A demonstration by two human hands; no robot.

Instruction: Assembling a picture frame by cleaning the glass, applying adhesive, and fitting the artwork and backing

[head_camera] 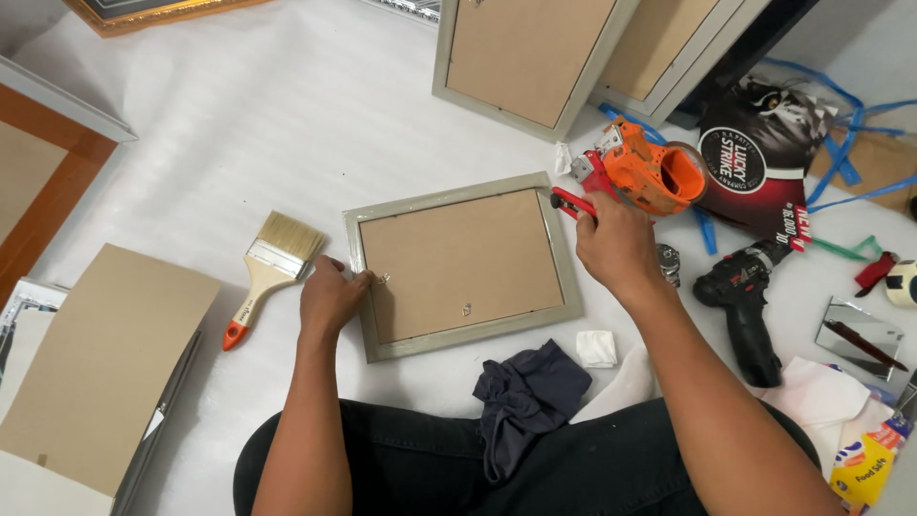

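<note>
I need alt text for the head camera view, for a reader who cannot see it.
A person's left hand steadies a grey picture frame lying face down on white sheeting, while the right hand holds an orange tape dispenser at its right edge. A paintbrush and cordless drill lie nearby.

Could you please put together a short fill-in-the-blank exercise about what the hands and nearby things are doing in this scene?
1. The left hand rests on the left edge of the picture ____, which lies face down.
2. The right hand grips an orange tape ____.
3. The paintbrush lies to the ____ of the left hand.
4. The cordless drill is ____ in colour.

Missing words: frame; dispenser; left; black
</note>
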